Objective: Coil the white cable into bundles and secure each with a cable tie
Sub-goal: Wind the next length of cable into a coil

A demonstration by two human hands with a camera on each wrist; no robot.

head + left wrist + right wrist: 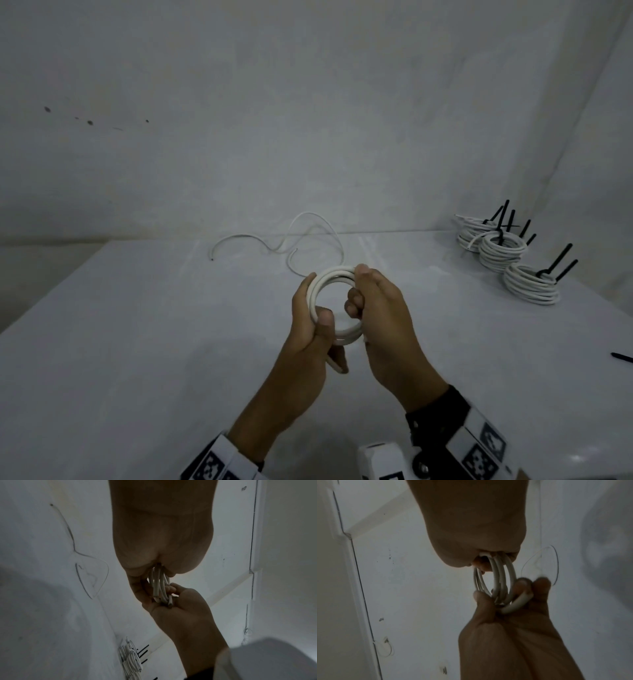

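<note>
White cable (334, 301), wound into a small ring of several turns, sits up off the desk (137, 342) between both hands. The left hand (313, 337) is clamped on the ring at about 8 o'clock, thumb pressed across the turns; the right hand (380, 315) is closed around the 3 o'clock side, thumb on top at 1 o'clock. From the ring's 11 o'clock a loose tail (301, 236) runs away over the desk in slack loops, its cut end (212, 258) lying well apart at the far left.

Out at 2 o'clock on the desk, finished bundles (507, 253) lie heaped together, black cable ties (558, 265) sticking up from them. One spare tie (621, 357), I think, though it is cut off by the frame edge, lies at 3 o'clock.

What could go wrong: the cable looks springy, and in the right wrist view the turns (496, 577) already fan apart between the two grips. Ease either hand to fetch the tie and the ring could spring open. The slack loops behind could also kink or knot as they are drawn in, leaving a lumpy turn. With both hands busy, the reach for that tie is the risky moment
</note>
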